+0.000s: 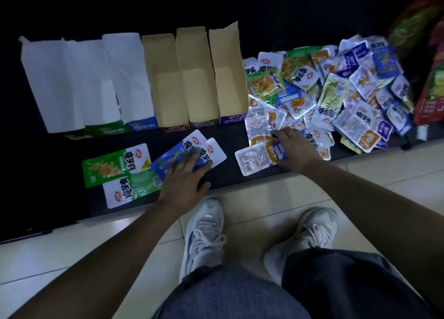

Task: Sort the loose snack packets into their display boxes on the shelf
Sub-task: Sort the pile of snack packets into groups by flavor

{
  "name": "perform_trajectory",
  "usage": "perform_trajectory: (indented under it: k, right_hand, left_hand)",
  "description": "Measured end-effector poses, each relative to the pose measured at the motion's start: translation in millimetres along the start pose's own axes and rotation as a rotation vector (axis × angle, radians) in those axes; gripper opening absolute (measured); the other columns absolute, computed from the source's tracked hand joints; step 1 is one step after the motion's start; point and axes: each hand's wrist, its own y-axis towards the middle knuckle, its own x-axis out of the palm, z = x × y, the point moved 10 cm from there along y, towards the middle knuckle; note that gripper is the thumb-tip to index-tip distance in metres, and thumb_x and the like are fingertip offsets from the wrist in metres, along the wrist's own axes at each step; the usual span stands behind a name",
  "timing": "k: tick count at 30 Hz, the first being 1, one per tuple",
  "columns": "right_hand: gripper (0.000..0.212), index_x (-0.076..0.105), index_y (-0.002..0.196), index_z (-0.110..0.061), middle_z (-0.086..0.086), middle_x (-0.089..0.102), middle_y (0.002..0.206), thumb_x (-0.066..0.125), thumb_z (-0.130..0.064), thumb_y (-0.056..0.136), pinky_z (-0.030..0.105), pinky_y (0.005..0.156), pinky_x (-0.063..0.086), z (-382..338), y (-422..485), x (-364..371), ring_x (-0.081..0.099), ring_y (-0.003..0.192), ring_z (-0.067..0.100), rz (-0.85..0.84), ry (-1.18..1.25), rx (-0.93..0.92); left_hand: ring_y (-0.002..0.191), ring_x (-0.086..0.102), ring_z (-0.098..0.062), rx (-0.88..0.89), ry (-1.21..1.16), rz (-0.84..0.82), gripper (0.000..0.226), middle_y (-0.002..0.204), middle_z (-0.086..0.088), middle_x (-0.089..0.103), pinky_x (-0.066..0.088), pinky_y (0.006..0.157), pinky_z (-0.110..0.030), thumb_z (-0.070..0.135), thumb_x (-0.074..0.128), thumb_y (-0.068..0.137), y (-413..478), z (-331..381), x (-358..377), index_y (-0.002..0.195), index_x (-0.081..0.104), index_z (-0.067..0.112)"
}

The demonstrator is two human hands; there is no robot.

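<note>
Boxes (199,78) stand empty; left hand (185,176) fingers (189,160) flat on blue packets (165,162); right hand (295,148) grip unclear.

A: What lies under the left hand (185,176)?
B: It covers the lower part of the blue packets (168,161); the print there is hidden.
A: And the right hand (294,148)?
B: It hides part of a small blue packet (280,150). Pinching or only pressing, I cannot tell.
A: The pile (336,90)?
B: Packets overlap, so the lower ones are hidden. The bags (430,78) are blurred and cut off by the right edge. The back of the shelf (55,164) is too dark.
</note>
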Motion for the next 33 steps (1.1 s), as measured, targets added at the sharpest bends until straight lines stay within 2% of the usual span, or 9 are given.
perform_trajectory:
  k: [7, 13, 16, 19, 21, 25, 28, 31, 33]
  right_hand:
    - [0.080, 0.043, 0.132, -0.012, 0.012, 0.043, 0.129, 0.079, -0.049, 0.072, 0.046, 0.097, 0.036, 26, -8, -3, 0.040, 0.123, 0.032, 0.071, -0.069, 0.095]
    - [0.030, 0.066, 0.098, 0.002, 0.021, 0.055, 0.100, 0.081, -0.010, 0.076, 0.031, 0.078, 0.034, 43, -12, -23, 0.051, 0.101, 0.038, 0.217, 0.277, -0.036]
    - [0.015, 0.068, 0.093, -0.002, 0.010, 0.061, 0.093, 0.074, -0.014, 0.084, 0.026, 0.075, 0.033, 20, -10, -52, 0.051, 0.093, 0.023, 0.266, 0.416, -0.131]
    - [0.008, 0.069, 0.091, -0.007, 0.000, 0.063, 0.083, 0.071, -0.014, 0.087, 0.022, 0.068, 0.042, -40, -2, -69, 0.056, 0.077, 0.010, 0.148, 0.689, -0.237]
    - [0.007, 0.069, 0.093, -0.007, -0.006, 0.063, 0.080, 0.070, -0.008, 0.086, 0.010, 0.067, 0.042, -86, 0, -70, 0.056, 0.072, -0.003, 0.075, 0.758, -0.303]
    - [0.026, 0.063, 0.116, -0.004, 0.003, 0.066, 0.108, 0.063, -0.001, 0.089, 0.004, 0.078, 0.042, -134, -2, -60, 0.059, 0.093, 0.005, 0.067, 0.777, -0.357]
    - [0.036, 0.057, 0.127, -0.006, 0.012, 0.058, 0.128, 0.061, -0.008, 0.091, 0.024, 0.098, 0.042, -138, 3, -42, 0.054, 0.118, 0.023, 0.040, 0.575, -0.346]
    - [0.054, 0.041, 0.144, -0.015, 0.011, 0.039, 0.148, 0.059, -0.022, 0.094, 0.034, 0.107, 0.033, -132, 8, -1, 0.036, 0.134, 0.029, -0.141, 0.321, -0.264]
    - [0.062, 0.032, 0.149, -0.017, 0.008, 0.025, 0.156, 0.058, -0.026, 0.094, 0.036, 0.113, 0.029, -130, 8, 17, 0.026, 0.140, 0.030, -0.207, 0.192, -0.253]
  left_hand:
    - [0.140, 0.028, -0.035, -0.105, 0.012, 0.106, 0.038, 0.152, -0.014, 0.034, 0.028, 0.106, -0.051, 0.029, 0.059, 0.092, 8, -10, -4, 0.127, 0.059, 0.015]
    - [0.132, 0.035, -0.040, -0.111, -0.137, 0.117, 0.035, 0.140, -0.020, 0.042, 0.034, 0.104, -0.051, 0.026, 0.057, 0.090, 14, 10, -10, 0.120, 0.063, 0.008]
    - [0.115, 0.052, -0.027, -0.099, -0.538, 0.130, 0.030, 0.122, -0.009, 0.058, 0.044, 0.096, -0.039, 0.025, 0.058, 0.093, 21, 24, -16, 0.120, 0.062, 0.011]
    - [0.105, 0.059, -0.013, -0.230, -1.093, -0.086, 0.046, 0.117, 0.001, 0.062, 0.047, 0.089, -0.027, 0.022, 0.070, 0.088, 25, 39, -3, 0.130, 0.051, 0.019]
    - [0.089, 0.064, -0.012, -0.249, -1.219, -0.057, 0.033, 0.101, -0.002, 0.068, 0.051, 0.077, -0.026, 0.014, 0.070, 0.087, 24, 40, -11, 0.117, 0.057, 0.018]
    - [0.063, 0.065, -0.012, -0.414, -1.052, 0.126, 0.010, 0.075, -0.005, 0.068, 0.054, 0.062, -0.029, 0.013, 0.064, 0.092, 3, -19, -19, 0.100, 0.066, 0.008]
    - [0.078, 0.067, -0.032, -0.582, -0.774, 0.211, 0.032, 0.085, -0.016, 0.070, 0.054, 0.074, -0.042, 0.034, 0.066, 0.090, -22, -78, -18, 0.096, 0.067, 0.002]
    - [0.099, 0.058, -0.041, -0.735, -0.341, 0.321, 0.043, 0.105, -0.027, 0.061, 0.043, 0.082, -0.042, 0.028, 0.070, 0.086, -50, -103, -38, 0.111, 0.057, -0.004]
    - [0.111, 0.048, -0.043, -0.676, -0.081, 0.383, 0.060, 0.120, -0.029, 0.050, 0.036, 0.090, -0.048, 0.026, 0.072, 0.080, -52, -90, -55, 0.126, 0.046, -0.004]
